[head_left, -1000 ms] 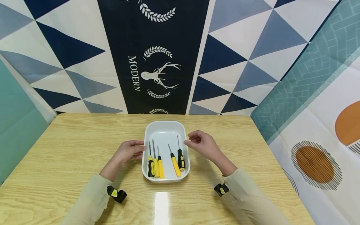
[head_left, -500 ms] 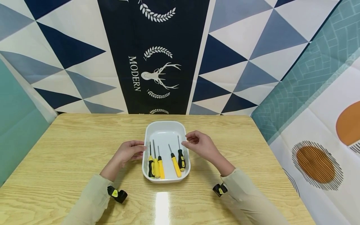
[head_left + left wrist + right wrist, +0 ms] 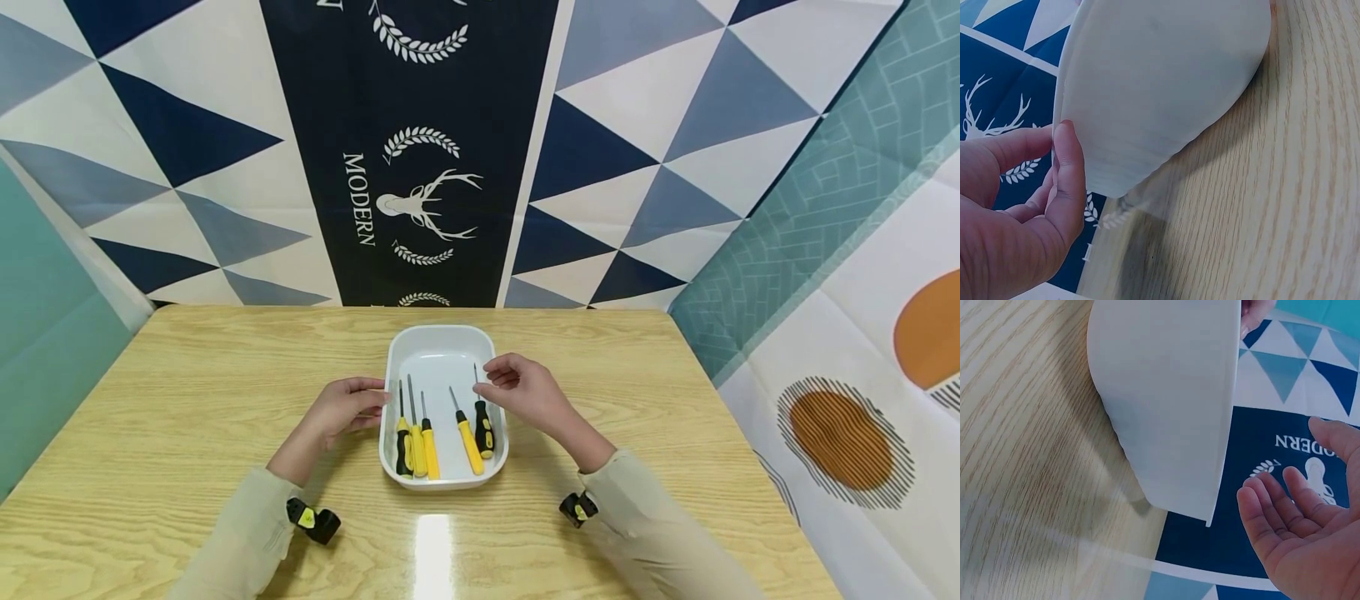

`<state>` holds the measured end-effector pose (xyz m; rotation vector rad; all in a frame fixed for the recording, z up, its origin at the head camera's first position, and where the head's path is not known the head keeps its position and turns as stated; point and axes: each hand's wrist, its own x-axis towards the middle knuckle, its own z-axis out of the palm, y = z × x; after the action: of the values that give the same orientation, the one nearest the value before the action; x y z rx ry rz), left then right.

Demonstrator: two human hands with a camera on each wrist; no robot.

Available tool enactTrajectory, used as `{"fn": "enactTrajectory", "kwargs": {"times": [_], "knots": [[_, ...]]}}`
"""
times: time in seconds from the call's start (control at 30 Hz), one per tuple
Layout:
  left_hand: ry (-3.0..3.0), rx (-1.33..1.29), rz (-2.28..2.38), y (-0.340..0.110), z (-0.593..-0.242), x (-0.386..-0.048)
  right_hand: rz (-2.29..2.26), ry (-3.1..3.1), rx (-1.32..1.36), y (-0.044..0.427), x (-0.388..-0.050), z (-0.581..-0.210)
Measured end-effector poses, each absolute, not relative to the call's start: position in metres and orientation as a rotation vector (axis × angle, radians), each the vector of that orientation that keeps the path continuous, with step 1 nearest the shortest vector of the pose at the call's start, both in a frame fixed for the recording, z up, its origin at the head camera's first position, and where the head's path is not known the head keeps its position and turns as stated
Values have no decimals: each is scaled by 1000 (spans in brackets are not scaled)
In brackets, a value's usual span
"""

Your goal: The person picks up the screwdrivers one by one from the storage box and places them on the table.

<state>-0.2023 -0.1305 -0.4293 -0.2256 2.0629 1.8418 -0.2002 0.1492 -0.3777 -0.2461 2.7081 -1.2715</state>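
A white tray (image 3: 441, 367) stands on the wooden table with several yellow-and-black screwdrivers in it. Three lie together along its left side, one of them a yellow-handled screwdriver (image 3: 431, 454). Toward the right lie another yellow-handled screwdriver (image 3: 470, 446) and a black-handled screwdriver (image 3: 484, 429). My left hand (image 3: 336, 412) pinches the tray's left rim between thumb and fingers, as the left wrist view also shows. Above the right rim, near the black-handled screwdriver's shaft, hovers my right hand (image 3: 528, 396). Its fingers are loosely bent and hold nothing; the right wrist view shows it apart from the tray wall (image 3: 1172, 400).
The wooden table (image 3: 225, 383) spreads out on both sides of the tray. Behind it hangs a patterned cloth (image 3: 420, 200) reaching down to the table's far edge. A black camera (image 3: 318, 523) sits at the left wrist and another camera (image 3: 577, 508) at the right.
My right hand has moved left, from beside the tray to over its right rim. The left hand, the tray and the screwdrivers have stayed in place.
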Motion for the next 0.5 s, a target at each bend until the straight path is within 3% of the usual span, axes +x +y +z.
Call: {"fn": "enactTrajectory", "kwargs": {"times": [0.5], "knots": [[2035, -219, 1870, -131, -430, -202, -1236, 2717, -276, 139, -195, -379]]}}
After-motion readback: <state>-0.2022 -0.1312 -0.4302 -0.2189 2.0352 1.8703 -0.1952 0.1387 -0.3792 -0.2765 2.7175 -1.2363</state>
